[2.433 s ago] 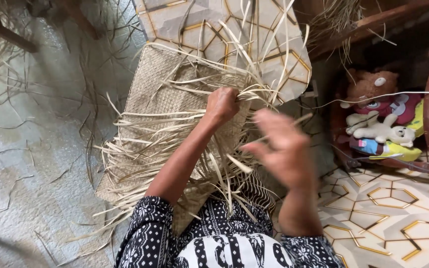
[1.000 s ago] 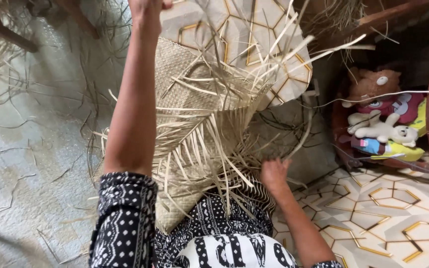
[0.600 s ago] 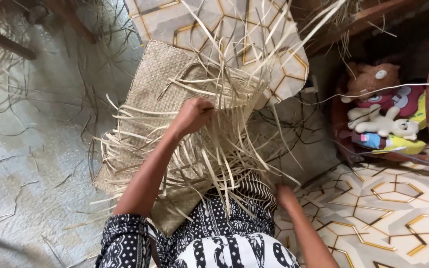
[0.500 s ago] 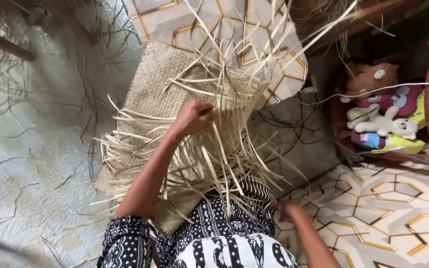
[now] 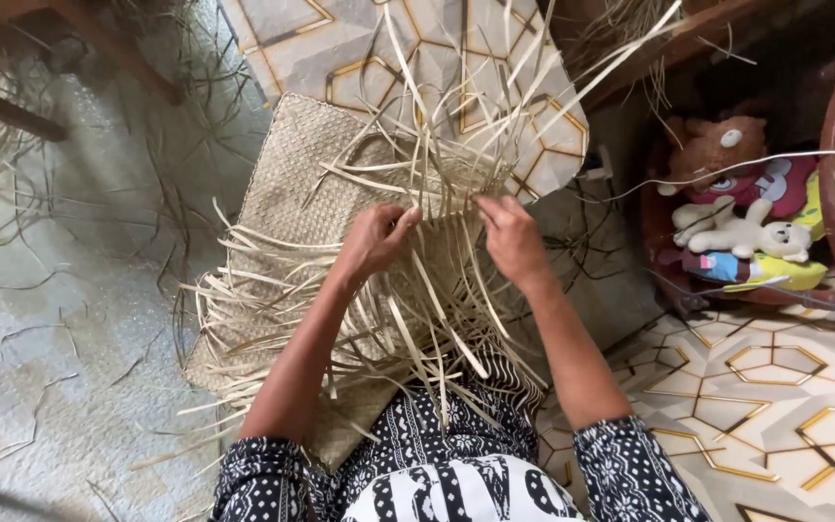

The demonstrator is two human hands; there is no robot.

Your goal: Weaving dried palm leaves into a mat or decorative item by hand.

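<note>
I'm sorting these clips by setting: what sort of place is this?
Probably the floor of a home used for handwork: a half-woven straw mat lies on patterned floor covering, loose strips lie scattered, and soft toys are piled at the side.

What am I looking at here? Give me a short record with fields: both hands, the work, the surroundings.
Left hand: left hand pinches pale strips on the woven mat.
Right hand: right hand grips loose strips at the mat's unfinished edge.
Work: flat mat, part woven, with long free ends fanning outward.
Surroundings: patterned floor covering, soft toys at the right, scattered strips on the floor.
</note>
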